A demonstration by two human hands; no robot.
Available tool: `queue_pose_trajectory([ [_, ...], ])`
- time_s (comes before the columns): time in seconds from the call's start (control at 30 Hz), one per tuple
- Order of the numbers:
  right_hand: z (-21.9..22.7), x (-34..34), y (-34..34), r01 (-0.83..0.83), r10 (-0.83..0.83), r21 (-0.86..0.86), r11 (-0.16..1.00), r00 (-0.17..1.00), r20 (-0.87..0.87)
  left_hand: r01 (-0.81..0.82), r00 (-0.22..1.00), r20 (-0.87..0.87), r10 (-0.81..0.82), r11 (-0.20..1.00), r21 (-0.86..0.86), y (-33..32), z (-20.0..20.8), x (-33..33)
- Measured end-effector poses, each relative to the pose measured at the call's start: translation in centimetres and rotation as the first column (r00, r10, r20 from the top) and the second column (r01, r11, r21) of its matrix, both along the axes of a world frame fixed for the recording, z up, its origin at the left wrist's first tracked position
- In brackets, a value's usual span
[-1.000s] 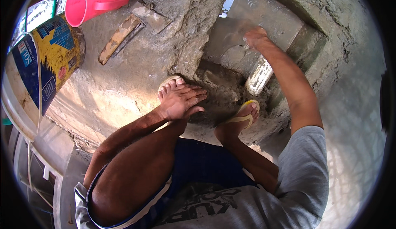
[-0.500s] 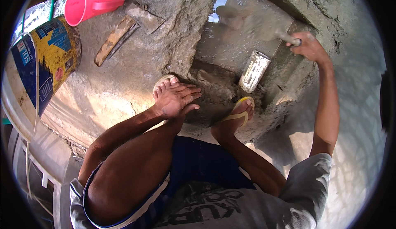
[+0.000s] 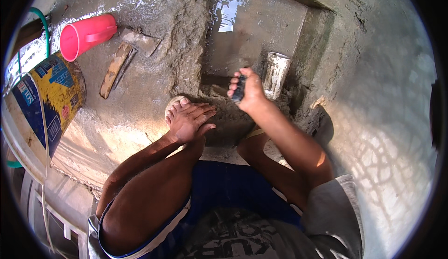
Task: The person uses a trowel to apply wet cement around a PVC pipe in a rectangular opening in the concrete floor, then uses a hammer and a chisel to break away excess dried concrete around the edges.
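My right hand [image 3: 252, 89] is wrapped round the dark handle of a trowel [image 3: 239, 87]; its blade cannot be made out at this moment. It is over the near edge of a square, wet cement recess [image 3: 252, 35] with a pool of water at its far left. Just right of that hand, a short white pipe piece [image 3: 277, 75], smeared with cement, lies tilted in the recess. My left hand [image 3: 185, 123] lies palm down over my left foot, its fingers stretched out and holding nothing.
At the left are a pink pitcher [image 3: 88, 35] on its side, a hatchet-like tool with a wooden handle [image 3: 115, 70], and a yellow and blue bucket [image 3: 60, 91]. A green hose [image 3: 45, 26] runs behind them. Rough cement ridges [image 3: 186, 40] border the recess.
My right hand has swung from the recess's right side toward me and to the left, bringing the trowel with it. My left hand stays on the foot. The view has shifted a little.
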State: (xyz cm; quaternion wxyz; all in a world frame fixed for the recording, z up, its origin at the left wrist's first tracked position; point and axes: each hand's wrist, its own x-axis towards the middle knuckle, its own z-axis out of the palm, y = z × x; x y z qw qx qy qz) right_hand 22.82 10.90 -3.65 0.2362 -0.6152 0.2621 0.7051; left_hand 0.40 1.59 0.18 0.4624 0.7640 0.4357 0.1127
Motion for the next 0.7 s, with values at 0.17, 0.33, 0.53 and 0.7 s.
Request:
queue_pose_trajectory([
  [0.17, -4.2, -7.4, -1.5, 0.340, -0.282, -0.167, 0.926, 0.913, 0.295, -0.097, 0.994, 0.061, 0.096, 0.995, 0.007, -0.4, -0.1, -0.1],
  [0.33, -8.0, -6.5, 0.1, 0.576, -0.529, -0.088, 0.813, 0.793, 0.303, -0.045, 0.999, 0.014, 0.045, 0.999, -0.021, 0.1, -0.2, 0.0],
  [0.53, -13.4, -1.6, 4.0, 0.725, -0.664, 0.004, 0.689, 0.629, 0.404, -0.005, 1.000, 0.003, 0.006, 0.995, -0.096, 0.2, -0.2, 0.4],
  [0.7, -11.7, -5.4, 4.8, 0.357, -0.374, 0.115, 0.927, 0.855, 0.359, 0.001, 0.999, -0.045, -0.006, 0.994, -0.111, -1.0, 0.3, -0.8],
])
